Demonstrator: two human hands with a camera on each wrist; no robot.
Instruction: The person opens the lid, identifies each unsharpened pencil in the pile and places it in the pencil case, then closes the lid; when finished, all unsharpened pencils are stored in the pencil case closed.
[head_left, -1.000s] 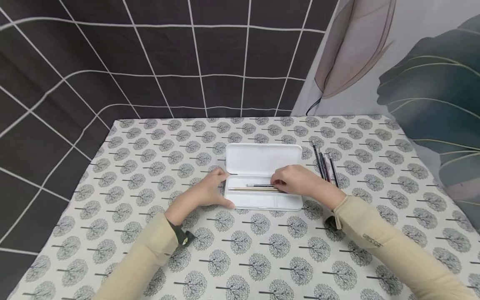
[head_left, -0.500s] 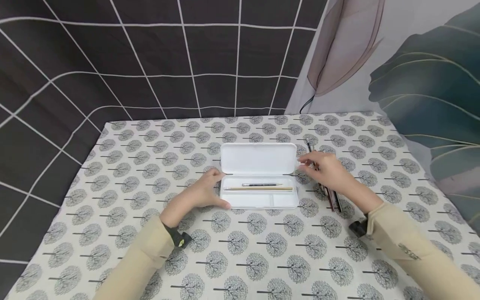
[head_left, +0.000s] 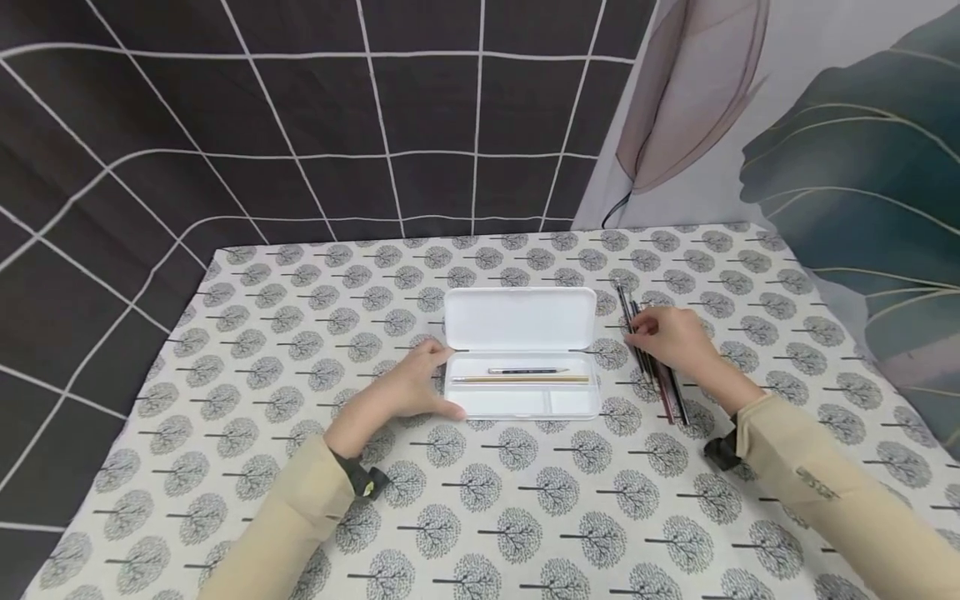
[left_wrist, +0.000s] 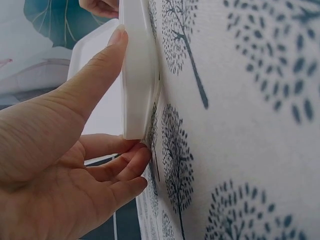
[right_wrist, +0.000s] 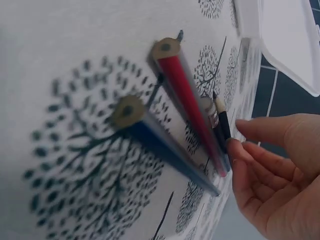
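An open white pencil case (head_left: 520,320) stands with its lid raised at the back. In its tray lie a short dark pencil (head_left: 527,371) and a longer gold-coloured pencil (head_left: 525,379). My left hand (head_left: 408,385) grips the left end of the case, thumb at the front edge and fingers at the back corner (left_wrist: 80,145). To the right, my right hand (head_left: 672,337) is over a loose bunch of pencils, its index finger touching a black sharpened pencil (right_wrist: 223,117), the thumb a little apart. Beside it lie a red pencil (right_wrist: 185,97) and a blue pencil (right_wrist: 167,147).
A tablecloth (head_left: 480,508) printed with trees covers the table. Behind it hangs a dark cloth with a white grid (head_left: 427,108), and a leaf-patterned cloth (head_left: 847,167) hangs at the right.
My right hand has left the pencil case and moved right to the loose pencils, leaving the short dark pencil in the tray. The left hand keeps hold of the case.
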